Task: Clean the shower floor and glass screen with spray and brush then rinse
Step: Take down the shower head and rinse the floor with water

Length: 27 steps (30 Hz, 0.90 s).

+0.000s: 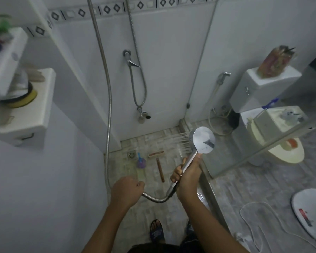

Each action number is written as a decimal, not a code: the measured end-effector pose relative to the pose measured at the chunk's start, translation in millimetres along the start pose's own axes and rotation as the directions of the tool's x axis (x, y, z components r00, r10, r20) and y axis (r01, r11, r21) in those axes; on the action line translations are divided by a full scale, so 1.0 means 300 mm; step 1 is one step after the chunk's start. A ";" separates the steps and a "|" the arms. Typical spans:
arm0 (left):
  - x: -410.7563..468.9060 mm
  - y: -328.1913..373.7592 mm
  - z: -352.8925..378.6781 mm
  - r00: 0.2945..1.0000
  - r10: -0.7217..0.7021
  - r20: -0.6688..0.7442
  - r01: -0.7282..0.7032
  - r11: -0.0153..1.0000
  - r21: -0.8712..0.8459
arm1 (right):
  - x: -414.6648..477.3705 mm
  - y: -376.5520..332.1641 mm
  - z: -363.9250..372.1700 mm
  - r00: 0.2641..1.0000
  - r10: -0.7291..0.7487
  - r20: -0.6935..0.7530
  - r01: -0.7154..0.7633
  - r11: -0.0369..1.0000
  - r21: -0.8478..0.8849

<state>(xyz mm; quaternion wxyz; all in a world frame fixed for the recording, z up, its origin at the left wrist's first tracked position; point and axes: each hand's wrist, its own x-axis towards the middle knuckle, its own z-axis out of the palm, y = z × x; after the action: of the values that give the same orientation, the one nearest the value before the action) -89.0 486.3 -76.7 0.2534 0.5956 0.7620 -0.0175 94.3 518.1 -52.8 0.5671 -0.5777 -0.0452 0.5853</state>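
Note:
My right hand (187, 175) grips the handle of a chrome shower head (203, 140), whose round face points left and sprays water across the shower floor (153, 203). My left hand (126, 191) is closed on the metal hose (154, 197) just behind the handle. On the wet stone-pattern floor lie a wooden-handled brush (158, 161) and a purple spray bottle (140, 161) beside the drain (131, 154). The glass screen (263, 106) stands to the right of my right hand.
A wall tap (130, 60) and lower valve (142, 115) sit on the back wall. Shelves (35, 114) with toiletries jut out at the left. Beyond the glass are a toilet (274, 136), a bidet sprayer (223, 77) and a white basin (312, 214) on the floor. My sandalled foot (156, 229) stands below.

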 end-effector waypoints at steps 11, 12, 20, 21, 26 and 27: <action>-0.083 -0.093 -0.007 0.997 -0.046 -0.056 0.038 0.991 -0.131 | -0.072 0.042 0.060 0.997 0.020 0.078 -0.014 0.997 -0.079; -0.083 -0.101 -0.013 0.997 -0.047 -0.058 0.040 0.993 -0.112 | -0.077 0.045 0.068 0.996 0.013 0.093 -0.005 0.996 -0.084; -0.107 -0.126 -0.066 0.987 -0.137 -0.087 0.130 0.988 -0.080 | -0.111 0.060 0.129 0.983 -0.033 0.179 0.050 0.995 -0.089; -0.112 -0.132 -0.070 0.985 -0.149 -0.088 0.142 0.986 -0.084 | -0.118 0.061 0.137 0.980 -0.041 0.193 0.059 0.995 -0.086; -0.133 -0.163 -0.069 0.974 -0.205 -0.097 0.195 0.975 -0.105 | -0.143 0.085 0.149 0.962 -0.064 0.266 0.085 0.994 -0.069; -0.136 -0.171 -0.068 0.971 -0.217 -0.100 0.205 0.972 -0.114 | -0.146 0.090 0.149 0.958 -0.070 0.278 0.092 0.993 -0.069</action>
<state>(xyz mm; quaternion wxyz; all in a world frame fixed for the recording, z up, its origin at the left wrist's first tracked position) -136.7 441.5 -56.4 0.2371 0.4974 0.8340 0.0283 31.5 504.2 -29.8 0.5548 -0.5109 -0.1711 0.6339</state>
